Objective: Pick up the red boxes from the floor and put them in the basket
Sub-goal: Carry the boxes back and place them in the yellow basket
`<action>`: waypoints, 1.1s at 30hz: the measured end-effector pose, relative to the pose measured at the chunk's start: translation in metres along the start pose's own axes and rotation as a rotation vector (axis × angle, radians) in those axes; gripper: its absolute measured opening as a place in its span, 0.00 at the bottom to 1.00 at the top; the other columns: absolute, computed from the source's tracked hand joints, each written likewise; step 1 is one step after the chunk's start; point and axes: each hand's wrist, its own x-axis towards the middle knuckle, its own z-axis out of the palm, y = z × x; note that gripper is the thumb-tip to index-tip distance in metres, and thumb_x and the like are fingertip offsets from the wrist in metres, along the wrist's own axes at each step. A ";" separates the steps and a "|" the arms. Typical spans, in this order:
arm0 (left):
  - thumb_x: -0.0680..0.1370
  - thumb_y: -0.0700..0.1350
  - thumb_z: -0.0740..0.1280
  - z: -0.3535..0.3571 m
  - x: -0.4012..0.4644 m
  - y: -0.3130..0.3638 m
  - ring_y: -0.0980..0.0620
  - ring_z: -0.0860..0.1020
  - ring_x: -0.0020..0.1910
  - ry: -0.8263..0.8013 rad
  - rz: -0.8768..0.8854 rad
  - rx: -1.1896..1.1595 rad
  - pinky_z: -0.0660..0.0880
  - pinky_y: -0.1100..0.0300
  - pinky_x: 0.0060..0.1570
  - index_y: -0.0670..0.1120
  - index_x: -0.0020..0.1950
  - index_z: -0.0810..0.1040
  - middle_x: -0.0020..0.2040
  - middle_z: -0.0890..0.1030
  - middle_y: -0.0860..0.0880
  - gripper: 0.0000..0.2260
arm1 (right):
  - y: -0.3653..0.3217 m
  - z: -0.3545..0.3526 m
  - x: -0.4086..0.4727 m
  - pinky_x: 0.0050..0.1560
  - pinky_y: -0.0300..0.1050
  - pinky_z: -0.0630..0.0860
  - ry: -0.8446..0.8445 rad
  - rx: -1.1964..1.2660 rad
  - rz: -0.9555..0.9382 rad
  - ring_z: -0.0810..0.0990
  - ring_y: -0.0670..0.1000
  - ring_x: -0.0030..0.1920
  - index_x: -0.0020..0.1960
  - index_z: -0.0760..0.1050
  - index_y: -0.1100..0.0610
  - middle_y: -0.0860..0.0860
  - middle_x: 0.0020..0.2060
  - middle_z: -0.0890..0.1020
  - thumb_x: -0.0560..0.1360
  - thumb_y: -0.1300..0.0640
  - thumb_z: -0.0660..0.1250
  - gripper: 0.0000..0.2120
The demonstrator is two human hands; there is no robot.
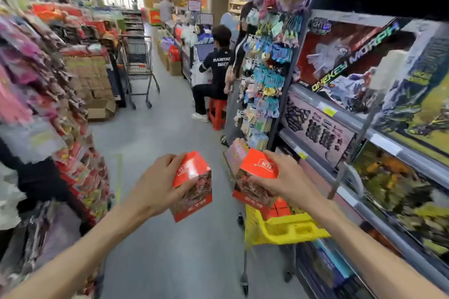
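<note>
Both arms reach forward at chest height. The left hand [155, 184] has its grip closed on one red box [193, 189]; the right hand [279, 181] grips another red box [256, 181], held above the yellow basket [286, 228]. Grey shop floor [170, 250], toy shelves [379, 128] at right.

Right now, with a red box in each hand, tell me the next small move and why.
Probably lower the right hand and release its red box into the yellow basket. That box already hangs just above the basket's rim, while the left hand holds its box over bare floor, further left.
</note>
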 end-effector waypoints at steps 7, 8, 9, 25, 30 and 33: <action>0.76 0.70 0.59 0.063 0.189 -0.031 0.49 0.73 0.62 -0.102 0.235 -0.046 0.71 0.55 0.61 0.49 0.77 0.63 0.66 0.73 0.49 0.36 | 0.062 0.010 0.112 0.54 0.46 0.70 0.096 -0.068 0.198 0.72 0.48 0.60 0.73 0.64 0.45 0.45 0.60 0.74 0.65 0.23 0.66 0.44; 0.76 0.71 0.58 0.076 0.215 -0.031 0.49 0.73 0.62 -0.123 0.276 -0.050 0.72 0.54 0.61 0.49 0.77 0.62 0.66 0.73 0.50 0.36 | 0.075 0.013 0.126 0.53 0.45 0.69 0.102 -0.079 0.223 0.71 0.48 0.61 0.74 0.64 0.46 0.45 0.61 0.74 0.65 0.23 0.65 0.45; 0.76 0.72 0.57 0.089 0.240 -0.031 0.49 0.73 0.62 -0.142 0.318 -0.055 0.72 0.54 0.61 0.50 0.77 0.62 0.67 0.73 0.50 0.37 | 0.088 0.017 0.139 0.53 0.44 0.68 0.109 -0.090 0.240 0.72 0.48 0.61 0.73 0.65 0.46 0.46 0.61 0.75 0.65 0.22 0.64 0.44; 0.70 0.74 0.62 0.301 0.551 0.027 0.47 0.71 0.66 -0.620 0.870 -0.053 0.70 0.52 0.65 0.51 0.78 0.58 0.69 0.70 0.49 0.44 | 0.253 0.062 0.258 0.62 0.48 0.71 0.225 -0.155 0.839 0.70 0.51 0.62 0.74 0.63 0.48 0.48 0.63 0.75 0.62 0.18 0.59 0.51; 0.63 0.82 0.53 0.404 0.601 0.055 0.47 0.75 0.64 -0.811 1.067 -0.058 0.74 0.49 0.61 0.53 0.76 0.59 0.70 0.68 0.53 0.49 | 0.272 0.100 0.264 0.67 0.51 0.70 0.301 -0.120 1.087 0.68 0.49 0.68 0.74 0.62 0.44 0.45 0.66 0.73 0.64 0.22 0.65 0.46; 0.60 0.85 0.48 0.467 0.621 0.066 0.48 0.74 0.64 -0.887 1.117 -0.060 0.72 0.50 0.63 0.53 0.75 0.60 0.70 0.67 0.54 0.52 | 0.281 0.127 0.270 0.67 0.49 0.70 0.331 -0.096 1.243 0.68 0.50 0.67 0.75 0.62 0.46 0.44 0.64 0.72 0.63 0.21 0.62 0.48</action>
